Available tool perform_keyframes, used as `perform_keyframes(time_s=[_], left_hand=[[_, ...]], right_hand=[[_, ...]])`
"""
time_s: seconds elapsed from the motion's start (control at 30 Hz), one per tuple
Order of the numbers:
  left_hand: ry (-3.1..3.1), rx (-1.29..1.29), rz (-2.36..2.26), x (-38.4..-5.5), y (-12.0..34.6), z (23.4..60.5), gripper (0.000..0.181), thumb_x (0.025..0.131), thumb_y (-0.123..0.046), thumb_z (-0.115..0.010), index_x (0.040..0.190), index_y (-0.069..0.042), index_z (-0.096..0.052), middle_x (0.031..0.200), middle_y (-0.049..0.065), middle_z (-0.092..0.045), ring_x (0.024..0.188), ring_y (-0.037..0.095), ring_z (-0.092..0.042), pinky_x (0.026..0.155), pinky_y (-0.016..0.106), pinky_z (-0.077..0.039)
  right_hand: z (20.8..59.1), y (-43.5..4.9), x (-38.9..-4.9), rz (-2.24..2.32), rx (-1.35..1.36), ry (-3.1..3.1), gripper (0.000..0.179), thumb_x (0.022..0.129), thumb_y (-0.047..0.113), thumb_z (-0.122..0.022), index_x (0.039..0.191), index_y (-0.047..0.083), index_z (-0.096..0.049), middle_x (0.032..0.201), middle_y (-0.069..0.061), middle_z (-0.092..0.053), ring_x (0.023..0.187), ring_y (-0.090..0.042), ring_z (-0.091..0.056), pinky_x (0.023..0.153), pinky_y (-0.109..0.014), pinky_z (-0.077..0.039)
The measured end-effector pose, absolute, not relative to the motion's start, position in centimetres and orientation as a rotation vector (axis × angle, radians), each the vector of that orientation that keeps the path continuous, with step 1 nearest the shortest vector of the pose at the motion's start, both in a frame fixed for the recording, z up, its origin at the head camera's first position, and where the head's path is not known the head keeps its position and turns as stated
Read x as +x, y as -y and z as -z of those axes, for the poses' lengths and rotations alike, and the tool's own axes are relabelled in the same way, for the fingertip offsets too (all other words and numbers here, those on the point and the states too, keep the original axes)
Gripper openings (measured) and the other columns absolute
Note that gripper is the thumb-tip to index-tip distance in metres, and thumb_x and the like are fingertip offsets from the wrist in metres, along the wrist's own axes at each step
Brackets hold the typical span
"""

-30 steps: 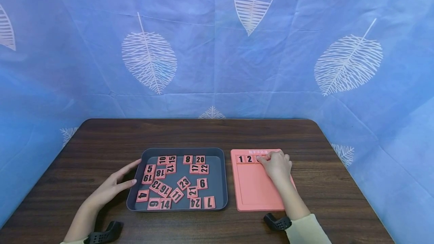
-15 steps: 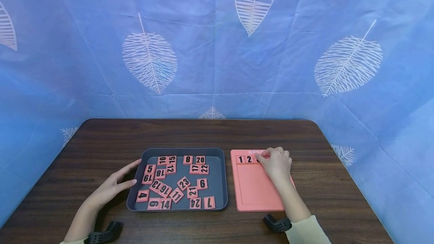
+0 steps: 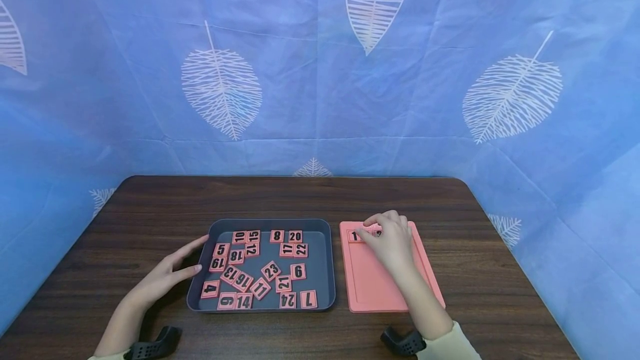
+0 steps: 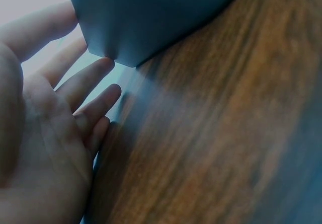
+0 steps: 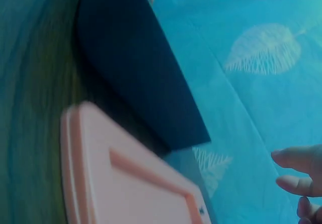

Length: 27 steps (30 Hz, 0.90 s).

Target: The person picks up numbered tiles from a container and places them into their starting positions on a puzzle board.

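A dark grey tray (image 3: 322, 263) holds several pink number tiles (image 3: 298, 271), turned in various directions. My left hand (image 3: 162, 282) is at the tray's left side, fingers straight, index finger and thumb at the rim; the left wrist view shows its fingertips (image 4: 108, 63) against the outer wall. My right hand (image 3: 394, 246) hovers over the top of the pink board (image 3: 372, 279), holding nothing, its thumb and fingers apart in the right wrist view. Along the board's top row sits the tile marked 1 (image 3: 355, 236); other tiles there are partly hidden by the hand.
Tray and board stand side by side on a dark wooden table (image 3: 280, 196), a narrow gap between them. Behind the table hangs a blue cloth (image 3: 300, 71) with white leaf prints. A black wrist mount (image 3: 404, 343) is on the right wrist.
My right hand has drawn away from the third tile of the top row and moved left over the first tiles. The left hand has stayed at the tray.
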State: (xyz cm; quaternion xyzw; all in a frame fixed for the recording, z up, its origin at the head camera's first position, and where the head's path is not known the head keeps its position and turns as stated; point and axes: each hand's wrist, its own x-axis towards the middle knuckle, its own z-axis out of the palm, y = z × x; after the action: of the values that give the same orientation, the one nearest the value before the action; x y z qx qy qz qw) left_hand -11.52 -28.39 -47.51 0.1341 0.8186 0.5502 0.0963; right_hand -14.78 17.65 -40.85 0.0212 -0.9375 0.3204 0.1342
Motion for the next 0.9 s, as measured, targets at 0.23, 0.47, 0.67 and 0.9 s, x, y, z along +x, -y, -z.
perform_keyframes(time_s=[0.23,0.47,0.67,0.9], left_hand=[[-2.431,0.394,-1.625,-11.5,28.4,47.6,0.059,0.098,-0.016,-0.054,0.150,-0.005,-0.029,0.153,0.024,-0.023,0.138,0.051,-0.009,0.094,0.078,-0.009],[-2.431,0.382,-1.632,-11.6,28.4,47.7,0.059,0.098,-0.016,-0.054,0.150,-0.005,-0.029,0.153,0.024,-0.023,0.137,0.051,-0.008,0.093,0.078,-0.008],[-2.424,0.387,-1.638,-11.7,28.5,47.8,0.059,0.098,-0.015,-0.054,0.150,-0.005,-0.029,0.153,0.024,-0.022,0.137,0.051,-0.008,0.093,0.078,-0.008],[-2.427,0.399,-1.614,-11.6,28.6,47.8,0.059,0.098,-0.015,-0.053,0.151,-0.007,-0.028,0.153,0.023,-0.022,0.137,0.052,-0.009,0.093,0.078,-0.011]], right_hand=[[40.4,-14.4,-13.5,-0.990,0.174,2.700,0.022,0.075,0.029,-0.083,0.088,0.014,-0.073,0.098,-0.003,-0.051,0.093,-0.025,-0.041,0.083,-0.046,-0.031],[40.7,-10.9,-12.5,-1.015,0.354,2.683,0.023,0.074,0.028,-0.084,0.090,0.015,-0.073,0.094,-0.002,-0.051,0.088,-0.018,-0.040,0.076,-0.041,-0.032],[41.1,-8.2,-11.7,-1.018,0.500,2.678,0.025,0.075,0.030,-0.083,0.092,0.015,-0.074,0.093,0.001,-0.051,0.087,-0.016,-0.039,0.076,-0.039,-0.033],[41.6,-5.2,-10.8,-1.074,0.618,2.697,0.024,0.076,0.031,-0.082,0.093,0.017,-0.073,0.095,0.007,-0.048,0.092,-0.014,-0.039,0.079,-0.039,-0.032]])
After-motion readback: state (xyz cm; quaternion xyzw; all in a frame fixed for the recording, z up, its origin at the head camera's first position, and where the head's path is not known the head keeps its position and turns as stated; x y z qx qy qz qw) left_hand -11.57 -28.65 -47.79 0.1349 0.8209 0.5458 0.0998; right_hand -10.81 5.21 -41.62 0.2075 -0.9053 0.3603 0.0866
